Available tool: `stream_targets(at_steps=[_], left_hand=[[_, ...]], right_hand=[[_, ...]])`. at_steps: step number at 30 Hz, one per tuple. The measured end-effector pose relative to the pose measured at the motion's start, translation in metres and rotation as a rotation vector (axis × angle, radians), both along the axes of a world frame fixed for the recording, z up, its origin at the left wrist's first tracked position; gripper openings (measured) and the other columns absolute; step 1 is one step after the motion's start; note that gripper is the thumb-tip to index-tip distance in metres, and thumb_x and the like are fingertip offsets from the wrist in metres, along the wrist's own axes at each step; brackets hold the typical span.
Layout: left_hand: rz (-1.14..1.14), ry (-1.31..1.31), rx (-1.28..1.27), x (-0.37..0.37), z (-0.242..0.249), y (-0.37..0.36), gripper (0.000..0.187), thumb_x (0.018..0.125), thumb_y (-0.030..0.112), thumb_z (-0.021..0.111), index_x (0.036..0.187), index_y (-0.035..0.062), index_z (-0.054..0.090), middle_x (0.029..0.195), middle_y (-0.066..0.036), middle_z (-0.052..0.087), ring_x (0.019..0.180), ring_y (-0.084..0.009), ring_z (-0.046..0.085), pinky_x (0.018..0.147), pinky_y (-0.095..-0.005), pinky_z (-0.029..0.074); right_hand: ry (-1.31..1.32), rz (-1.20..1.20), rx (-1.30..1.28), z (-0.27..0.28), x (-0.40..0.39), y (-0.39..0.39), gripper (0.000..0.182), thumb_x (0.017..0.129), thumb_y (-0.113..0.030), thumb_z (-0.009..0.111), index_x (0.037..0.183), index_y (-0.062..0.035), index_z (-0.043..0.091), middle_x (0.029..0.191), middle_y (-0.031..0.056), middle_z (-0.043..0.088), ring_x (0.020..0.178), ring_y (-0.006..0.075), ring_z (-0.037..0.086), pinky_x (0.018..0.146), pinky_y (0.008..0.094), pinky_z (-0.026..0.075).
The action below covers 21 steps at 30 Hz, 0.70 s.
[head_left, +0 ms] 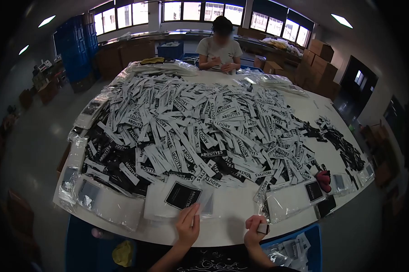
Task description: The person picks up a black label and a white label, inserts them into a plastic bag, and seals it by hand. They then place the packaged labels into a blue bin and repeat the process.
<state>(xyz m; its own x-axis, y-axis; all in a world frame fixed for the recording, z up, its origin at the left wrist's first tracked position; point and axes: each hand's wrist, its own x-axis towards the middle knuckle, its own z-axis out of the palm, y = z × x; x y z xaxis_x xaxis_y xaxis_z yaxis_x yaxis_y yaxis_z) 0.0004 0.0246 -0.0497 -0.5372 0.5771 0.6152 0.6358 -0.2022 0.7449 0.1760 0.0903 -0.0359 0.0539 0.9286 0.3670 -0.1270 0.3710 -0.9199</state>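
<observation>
My left hand (188, 224) rests with its fingers extended on a clear plastic bag (157, 204) that has a black printed square (182, 195), at the table's near edge. To its right, my right hand (255, 229) is closed around a small black and white item (263, 228), whose end shows beside the fingers. Beyond both hands lies a large heap of white and black printed strips (168, 113). A stack of clear bags (290, 204) lies on the table just right of my right hand.
More bags (109, 204) lie at the table's near left. A dark red object (323, 181) sits near the right bags, with black strips (345, 147) beyond. Across the table (313, 109) is another person (220, 47). Blue bins (314, 245) stand below the near edge.
</observation>
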Motion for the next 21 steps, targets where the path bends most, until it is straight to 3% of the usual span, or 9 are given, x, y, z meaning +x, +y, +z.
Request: stream_targets(at_steps=[3,4,10,13,16,17,19,20,21], left_hand=[[0.010,0.150,0.000,0.008,0.018,-0.012,0.031,0.073,-0.003,0.057,0.104,0.0005,0.060,0.103,-0.012,0.061,0.094,-0.0254,0.058,0.082,-0.0345,0.043],[0.012,0.155,0.009,0.012,0.023,-0.014,0.031,0.073,-0.003,0.057,0.104,0.0005,0.060,0.103,-0.012,0.061,0.094,-0.0254,0.058,0.082,-0.0345,0.043],[-0.206,0.139,-0.211,0.045,0.015,-0.029,0.028,0.074,-0.002,0.059,0.102,0.0017,0.061,0.108,-0.010,0.059,0.099,-0.0266,0.055,0.085,-0.0352,0.043],[-0.257,0.133,-0.252,0.042,0.007,-0.031,0.034,0.076,0.003,0.061,0.109,0.0018,0.057,0.110,-0.011,0.058,0.103,-0.0274,0.054,0.089,-0.0347,0.041],[-0.494,-0.096,-0.343,0.039,0.014,-0.039,0.044,0.076,0.014,0.065,0.117,0.0014,0.052,0.114,-0.012,0.056,0.112,-0.0276,0.048,0.096,-0.0352,0.036],[-0.525,-0.070,-0.396,0.035,0.018,-0.045,0.052,0.075,0.021,0.069,0.119,0.0014,0.049,0.108,-0.013,0.059,0.104,-0.0251,0.056,0.091,-0.0325,0.042],[-0.566,-0.776,-0.512,0.039,0.012,-0.053,0.046,0.076,0.022,0.068,0.114,0.0005,0.053,0.094,-0.013,0.064,0.085,-0.0190,0.063,0.076,-0.0274,0.049],[-0.464,-0.591,-0.452,0.039,0.000,-0.052,0.034,0.078,0.019,0.066,0.103,-0.0018,0.057,0.077,-0.011,0.065,0.068,-0.0130,0.063,0.060,-0.0236,0.050],[-0.470,-0.597,-0.456,0.036,-0.002,-0.052,0.034,0.078,0.019,0.066,0.103,-0.0018,0.057,0.077,-0.011,0.065,0.068,-0.0130,0.063,0.060,-0.0236,0.050]], right_hand=[[-0.201,0.146,-0.136,-0.038,0.000,0.008,0.028,0.089,-0.016,0.052,0.064,-0.0024,0.049,0.052,0.0002,0.047,0.047,0.0049,0.041,0.043,0.0197,0.032],[-0.441,0.229,-0.143,-0.036,0.008,0.009,0.033,0.089,-0.018,0.051,0.060,-0.0049,0.048,0.051,-0.0016,0.046,0.046,0.0049,0.040,0.042,0.0215,0.029],[-0.152,0.354,-0.492,-0.004,-0.002,0.000,0.031,0.086,-0.023,0.057,0.061,-0.0047,0.052,0.052,-0.0035,0.047,0.047,0.0050,0.040,0.043,0.0235,0.031],[-0.542,0.543,-0.517,0.007,-0.002,0.015,0.028,0.081,-0.027,0.063,0.071,-0.0006,0.061,0.057,-0.0014,0.054,0.051,0.0052,0.046,0.046,0.0223,0.035],[-0.515,0.670,-0.460,0.009,0.001,0.013,0.025,0.080,-0.024,0.064,0.073,-0.0001,0.062,0.059,-0.0007,0.056,0.053,0.0055,0.047,0.047,0.0231,0.037],[-0.529,0.664,-0.445,0.014,0.001,0.006,0.024,0.079,-0.022,0.066,0.076,0.0010,0.062,0.063,0.0001,0.058,0.056,0.0060,0.050,0.049,0.0237,0.040],[-0.633,0.803,-0.202,0.006,-0.001,-0.007,0.025,0.078,-0.022,0.067,0.081,0.0025,0.063,0.065,0.0003,0.059,0.060,0.0064,0.052,0.054,0.0237,0.042],[-0.604,0.894,-0.117,-0.008,-0.005,-0.014,0.024,0.075,-0.020,0.070,0.083,0.0024,0.063,0.065,0.0033,0.061,0.064,0.0073,0.055,0.057,0.0239,0.043],[-0.608,0.890,-0.126,-0.005,-0.009,-0.018,0.024,0.075,-0.020,0.070,0.083,0.0024,0.063,0.065,0.0033,0.061,0.064,0.0073,0.055,0.057,0.0239,0.043]])
